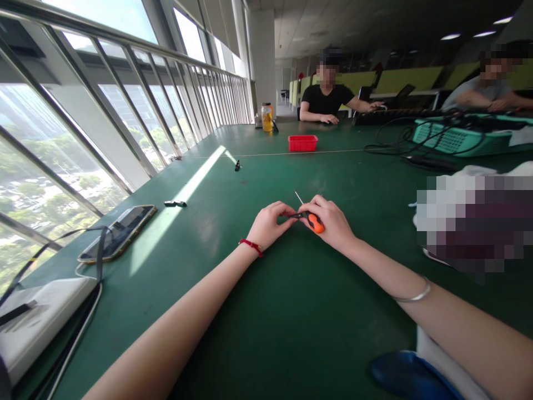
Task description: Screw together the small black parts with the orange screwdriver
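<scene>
While both hands meet, right hand (333, 222) grips the screwdriver (310, 218); left hand (270, 223) pinches its shaft.

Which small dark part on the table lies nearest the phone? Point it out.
The flat dark part just right of the phone; the other small dark piece sits farther up the green table.

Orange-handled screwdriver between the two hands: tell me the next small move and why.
Probably steady the small dark part in the left hand and bring the thin tip onto it. The right hand holds the orange-handled screwdriver low over the green table, yet its thin metal tip points up and away, not seated on anything visible. The part itself is too small to identify.
</scene>
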`<state>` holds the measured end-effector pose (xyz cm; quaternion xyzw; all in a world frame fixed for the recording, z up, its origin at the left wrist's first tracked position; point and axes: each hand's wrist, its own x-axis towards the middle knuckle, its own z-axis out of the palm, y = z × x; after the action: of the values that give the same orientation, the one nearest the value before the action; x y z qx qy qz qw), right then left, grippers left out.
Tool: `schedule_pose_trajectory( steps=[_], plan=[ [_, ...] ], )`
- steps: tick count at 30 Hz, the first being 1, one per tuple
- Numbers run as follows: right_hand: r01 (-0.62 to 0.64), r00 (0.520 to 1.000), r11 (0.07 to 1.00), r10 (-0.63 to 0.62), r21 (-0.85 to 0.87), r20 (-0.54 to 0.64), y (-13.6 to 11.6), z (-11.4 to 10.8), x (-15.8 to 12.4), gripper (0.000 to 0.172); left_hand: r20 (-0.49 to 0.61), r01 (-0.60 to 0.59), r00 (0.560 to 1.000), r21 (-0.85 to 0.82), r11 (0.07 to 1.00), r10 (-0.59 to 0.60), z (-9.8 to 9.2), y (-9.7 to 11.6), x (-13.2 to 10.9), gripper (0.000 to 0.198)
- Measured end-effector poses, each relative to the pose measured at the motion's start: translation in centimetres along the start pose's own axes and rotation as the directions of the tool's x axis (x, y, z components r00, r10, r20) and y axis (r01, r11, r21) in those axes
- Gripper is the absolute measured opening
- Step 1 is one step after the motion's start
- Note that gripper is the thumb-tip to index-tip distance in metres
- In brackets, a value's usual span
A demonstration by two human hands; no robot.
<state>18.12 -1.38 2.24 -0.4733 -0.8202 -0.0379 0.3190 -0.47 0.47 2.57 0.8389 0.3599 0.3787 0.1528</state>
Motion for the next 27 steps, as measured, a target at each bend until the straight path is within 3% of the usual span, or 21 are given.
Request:
schedule_pose_trajectory(
  steps=[6, 13, 21, 27],
  plan=[
    [0.032, 0.999, 0.999, -0.032, -0.016, -0.001, -0.1, -0.1, 0.0, 0.015, 0.036, 0.091, 0.996, -0.185, 0.979, -0.086, 0.1, -0.7, 0.0, 0.015],
    [0.026, 1.000, 1.000, -0.026, -0.003, 0.018, 0.1, 0.1, -0.1, 0.014, 0.047, 0.113, 0.993, -0.205, 0.972, -0.105, 0.1, -0.7, 0.0, 0.016],
    [0.001, 1.000, 1.000, -0.001, 0.019, 0.026, 0.1, 0.1, 0.0, 0.015, 0.029, 0.010, 1.000, 0.024, 1.000, -0.011, 0.1, -0.1, 0.0, 0.018],
    [-0.005, 0.999, 1.000, 0.004, 0.009, 0.042, -0.1, 0.1, 0.0, 0.013, 0.054, -0.056, 0.998, 0.233, 0.971, 0.044, -0.1, 0.5, 0.0, 0.015]
  ],
)
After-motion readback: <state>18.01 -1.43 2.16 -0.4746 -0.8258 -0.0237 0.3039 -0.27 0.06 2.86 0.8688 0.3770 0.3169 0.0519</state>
